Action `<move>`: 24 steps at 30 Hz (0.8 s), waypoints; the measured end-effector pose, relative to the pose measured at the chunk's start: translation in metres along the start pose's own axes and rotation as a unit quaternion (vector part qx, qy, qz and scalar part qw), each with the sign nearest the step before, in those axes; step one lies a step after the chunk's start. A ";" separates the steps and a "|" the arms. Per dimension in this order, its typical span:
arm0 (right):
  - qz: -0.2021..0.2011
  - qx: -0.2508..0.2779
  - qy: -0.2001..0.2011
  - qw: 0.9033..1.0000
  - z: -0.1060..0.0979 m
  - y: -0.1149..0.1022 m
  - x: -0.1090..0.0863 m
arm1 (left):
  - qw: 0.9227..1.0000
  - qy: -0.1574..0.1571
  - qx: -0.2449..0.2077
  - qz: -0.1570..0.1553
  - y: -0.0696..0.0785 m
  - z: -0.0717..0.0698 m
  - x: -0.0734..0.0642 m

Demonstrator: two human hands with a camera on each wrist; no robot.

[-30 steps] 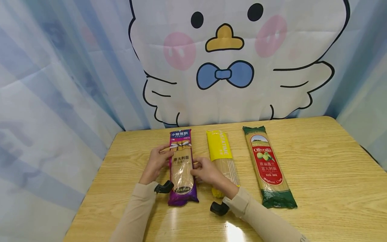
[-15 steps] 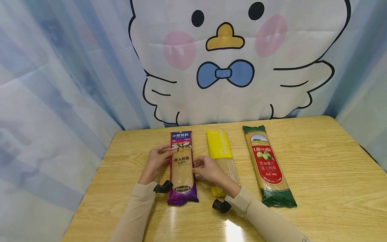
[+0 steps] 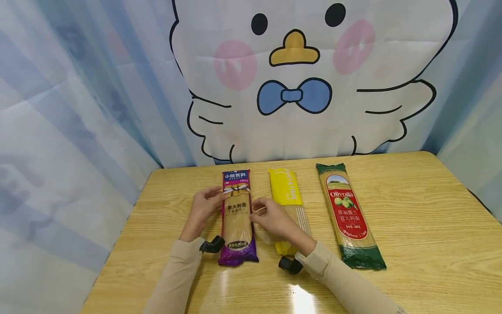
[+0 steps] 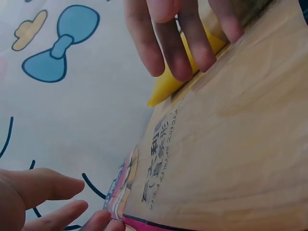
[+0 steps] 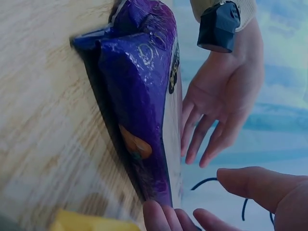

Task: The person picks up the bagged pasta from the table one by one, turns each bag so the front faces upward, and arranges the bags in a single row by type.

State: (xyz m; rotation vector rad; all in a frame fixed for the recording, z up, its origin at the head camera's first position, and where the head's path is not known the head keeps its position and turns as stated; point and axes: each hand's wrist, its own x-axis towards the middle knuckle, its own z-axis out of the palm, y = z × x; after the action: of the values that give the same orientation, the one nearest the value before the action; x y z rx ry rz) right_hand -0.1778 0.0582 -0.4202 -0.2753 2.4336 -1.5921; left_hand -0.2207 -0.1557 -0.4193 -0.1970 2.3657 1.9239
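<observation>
A purple-ended pack of spaghetti [image 3: 237, 226] lies lengthwise on the wooden table, between both hands. My left hand [image 3: 203, 208] is at its left edge, fingers loosely extended and thumb apart from them in the left wrist view. At the right edge is my right hand [image 3: 276, 220], its fingertips by the wrapper. In the right wrist view its thumb [image 5: 255, 185] stands clear of the purple wrapper [image 5: 134, 91]. Neither hand pinches the pack. Under the right forearm, partly hidden, lies a yellow pasta pack [image 3: 285, 187].
A green-ended spaghetti pack with a red label [image 3: 347, 213] lies slanted farther right on the table [image 3: 423, 226]. Behind the table's back edge hangs a curtain [image 3: 290, 139] with a cartoon bird. A black device [image 3: 212, 244] sits at the left wrist, another [image 3: 290, 265] at the right.
The spaghetti pack has settled flatter onto the table, its glare fading. My right thumb has drawn back from the wrapper. My left hand stays nearly in place.
</observation>
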 end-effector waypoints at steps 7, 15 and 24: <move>-0.021 -0.025 0.008 0.999 -0.005 -0.004 -0.002 | 1.000 -0.006 -0.001 0.028 0.005 0.001 -0.006; -0.047 -0.046 0.020 0.998 -0.015 -0.014 -0.009 | 0.998 0.004 0.025 0.062 0.015 0.006 -0.014; -0.085 -0.066 0.032 0.994 -0.025 -0.018 -0.015 | 0.989 0.017 0.070 0.128 0.023 0.013 -0.027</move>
State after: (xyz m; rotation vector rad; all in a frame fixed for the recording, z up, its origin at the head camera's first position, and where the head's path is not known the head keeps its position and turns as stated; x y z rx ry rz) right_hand -0.1702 0.0770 -0.3927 -0.4725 2.6318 -1.5290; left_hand -0.1977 -0.1368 -0.3962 0.0881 2.6495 1.8539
